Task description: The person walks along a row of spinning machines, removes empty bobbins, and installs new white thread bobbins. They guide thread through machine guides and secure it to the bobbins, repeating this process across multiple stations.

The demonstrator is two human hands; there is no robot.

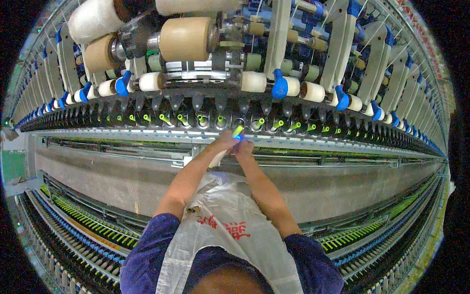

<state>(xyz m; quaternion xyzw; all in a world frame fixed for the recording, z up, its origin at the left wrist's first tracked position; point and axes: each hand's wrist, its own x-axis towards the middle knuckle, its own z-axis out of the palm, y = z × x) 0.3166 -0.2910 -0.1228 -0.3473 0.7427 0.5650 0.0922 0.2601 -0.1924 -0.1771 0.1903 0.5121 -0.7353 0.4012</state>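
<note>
The left hand point(225, 141) appears to grip a yellow-green tube point(238, 131) low in its fingers, perhaps to leave the top free; the tube row point(221, 120) lies beyond them. The right hand point(244, 149) curls just beside; I cannot tell its grip.

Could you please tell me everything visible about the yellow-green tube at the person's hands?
The yellow-green tube looks smooth and plastic, with its upper end showing and leaning right. Its lower part is hidden by the left hand, which seems to touch it; whether the right hand does is unclear. A bright blue patch shows just beneath.
</note>
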